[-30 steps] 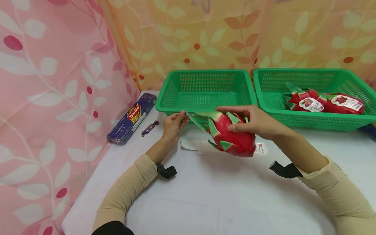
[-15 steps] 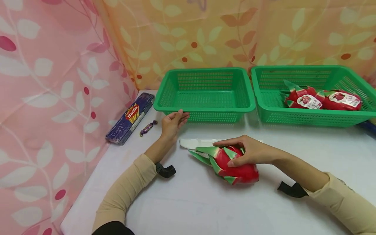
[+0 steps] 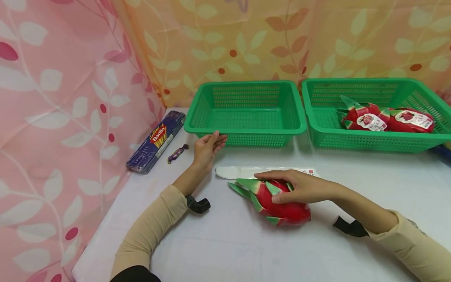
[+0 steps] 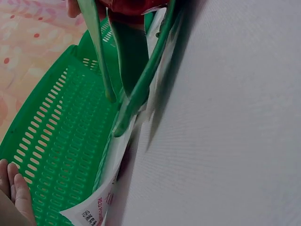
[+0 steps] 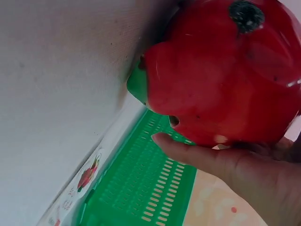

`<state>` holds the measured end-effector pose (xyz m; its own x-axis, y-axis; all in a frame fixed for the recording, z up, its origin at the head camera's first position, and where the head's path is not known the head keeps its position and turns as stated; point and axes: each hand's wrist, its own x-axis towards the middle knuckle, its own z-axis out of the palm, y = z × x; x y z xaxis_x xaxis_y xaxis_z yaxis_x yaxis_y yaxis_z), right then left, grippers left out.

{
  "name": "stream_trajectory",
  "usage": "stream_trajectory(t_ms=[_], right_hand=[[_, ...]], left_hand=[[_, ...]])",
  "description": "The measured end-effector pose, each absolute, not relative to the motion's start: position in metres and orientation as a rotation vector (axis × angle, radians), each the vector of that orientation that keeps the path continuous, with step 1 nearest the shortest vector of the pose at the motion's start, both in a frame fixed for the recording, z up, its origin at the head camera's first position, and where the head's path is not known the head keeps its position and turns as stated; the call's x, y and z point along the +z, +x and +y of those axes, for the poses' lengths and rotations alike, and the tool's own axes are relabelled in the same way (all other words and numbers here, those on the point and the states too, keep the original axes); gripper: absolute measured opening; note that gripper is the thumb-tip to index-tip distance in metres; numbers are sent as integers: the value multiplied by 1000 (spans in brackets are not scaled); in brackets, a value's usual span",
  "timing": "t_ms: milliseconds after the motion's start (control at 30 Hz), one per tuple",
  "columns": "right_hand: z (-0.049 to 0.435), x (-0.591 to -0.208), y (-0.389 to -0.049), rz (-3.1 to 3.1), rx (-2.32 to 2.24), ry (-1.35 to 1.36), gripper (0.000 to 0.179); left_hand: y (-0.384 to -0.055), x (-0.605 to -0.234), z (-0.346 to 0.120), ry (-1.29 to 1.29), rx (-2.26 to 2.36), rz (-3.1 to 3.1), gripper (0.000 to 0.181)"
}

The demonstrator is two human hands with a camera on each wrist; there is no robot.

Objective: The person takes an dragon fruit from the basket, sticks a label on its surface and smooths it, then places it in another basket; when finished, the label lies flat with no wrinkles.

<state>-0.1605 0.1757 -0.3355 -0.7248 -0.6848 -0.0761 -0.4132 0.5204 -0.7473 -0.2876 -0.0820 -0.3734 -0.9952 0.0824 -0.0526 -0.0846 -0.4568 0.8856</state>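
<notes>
On the white cloth lies a red dragon fruit (image 3: 289, 213) with green leaf tips pointing left, its tip end large in the left wrist view and its round dark-marked end (image 5: 211, 80) in the right wrist view. My right hand (image 3: 299, 186) holds it from above, thumb on the near side, fingers over the far side; in the right wrist view a small gap shows by one fingertip. My left hand (image 3: 208, 149) rests loosely at the front wall of the left green basket (image 3: 246, 131), holding nothing. Behind the fruit lies a white strip (image 3: 234, 172) with printing.
The right green basket (image 3: 373, 143) holds two more dragon fruits (image 3: 410, 120) with white labels. On the left lie a blue Barilla spaghetti box (image 3: 155, 143) and a purple wrapped candy (image 3: 177, 153). Patterned cloth walls stand behind and to the left.
My right hand has lowered the dragon fruit from in front of the left basket to the tabletop, and its fingers now lie flatter. My left hand has stayed nearly in place.
</notes>
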Motion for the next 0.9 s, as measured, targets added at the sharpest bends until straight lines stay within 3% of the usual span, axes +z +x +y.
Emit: stream_trajectory(t_ms=[200, 367, 533, 700, 900], right_hand=[[199, -336, -177, 2375, -1230, -947, 43], [232, -345, -199, 2686, -1114, -754, 36], [248, -361, -204, 2757, -916, -608, 42], [244, -368, -203, 2815, -789, -639, 44], [241, -368, -204, 2854, -735, -683, 24]], left_hand=[[-286, -374, -81, 11, 2553, 1545, 19], [-284, -373, -80, 26, 2520, 1517, 23], [-278, -375, -75, 69, 2449, 1549, 21], [-270, -376, -64, 362, 2097, 1735, 31], [-270, -373, -53, 738, 1710, 1956, 34]])
